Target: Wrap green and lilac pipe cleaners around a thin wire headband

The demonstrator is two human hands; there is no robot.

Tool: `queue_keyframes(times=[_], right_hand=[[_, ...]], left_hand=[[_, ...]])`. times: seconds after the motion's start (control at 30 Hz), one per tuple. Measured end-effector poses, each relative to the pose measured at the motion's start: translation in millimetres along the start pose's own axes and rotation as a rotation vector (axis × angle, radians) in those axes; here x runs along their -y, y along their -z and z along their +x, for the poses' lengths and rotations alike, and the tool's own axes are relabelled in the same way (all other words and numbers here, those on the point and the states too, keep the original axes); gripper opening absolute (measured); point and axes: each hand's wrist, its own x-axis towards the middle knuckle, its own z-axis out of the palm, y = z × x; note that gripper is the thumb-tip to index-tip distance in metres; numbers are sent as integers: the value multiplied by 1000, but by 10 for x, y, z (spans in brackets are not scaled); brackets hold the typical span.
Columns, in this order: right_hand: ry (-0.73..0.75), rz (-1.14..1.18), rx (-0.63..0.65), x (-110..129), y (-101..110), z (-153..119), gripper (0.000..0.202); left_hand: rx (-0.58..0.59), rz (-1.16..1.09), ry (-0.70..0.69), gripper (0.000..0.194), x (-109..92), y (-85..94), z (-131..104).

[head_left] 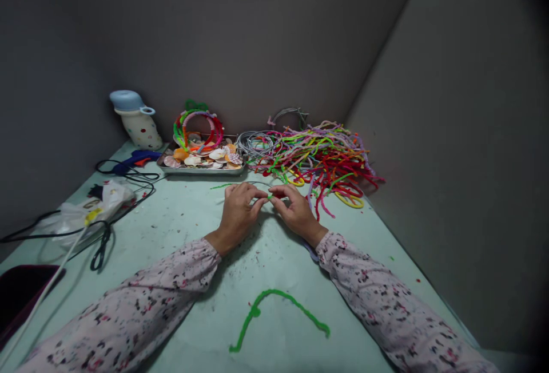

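Over the middle of the table, my left hand [239, 213] and my right hand [297, 211] meet at the fingertips. Both pinch a small piece of green pipe cleaner [269, 196]; most of it is hidden by the fingers. A green end [220, 186] sticks out to the left behind my left hand, and a thin grey wire [258, 183] curves behind the fingers. Nearer to me, a bent green pipe cleaner [295, 302] with a small knot-like bump on its left part lies on the table [171, 298].
At the back stand a metal tray [201, 171] of shells with colourful fuzzy rings, a wire coil [257, 143] and a heap of pipe cleaners [330, 153]. On the left are a bottle [141, 127], a blue glue gun [132, 160], black cables [103, 235] and a plastic bag [115, 198].
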Motion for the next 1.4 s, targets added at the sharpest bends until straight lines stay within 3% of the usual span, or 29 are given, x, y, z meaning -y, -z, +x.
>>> queue_keyframes(times=[0.2,0.57,1.4], right_hand=[[80,-68,52,7,-2,21,11],[103,-70,12,1,-1,16,9],[164,-136,26,-20,-5,14,8]], left_hand=[[6,-9,-6,8,-7,6,-6],[-29,-16,-16,11,2,7,-4],[122,22,-15,10,-3,-1,0]])
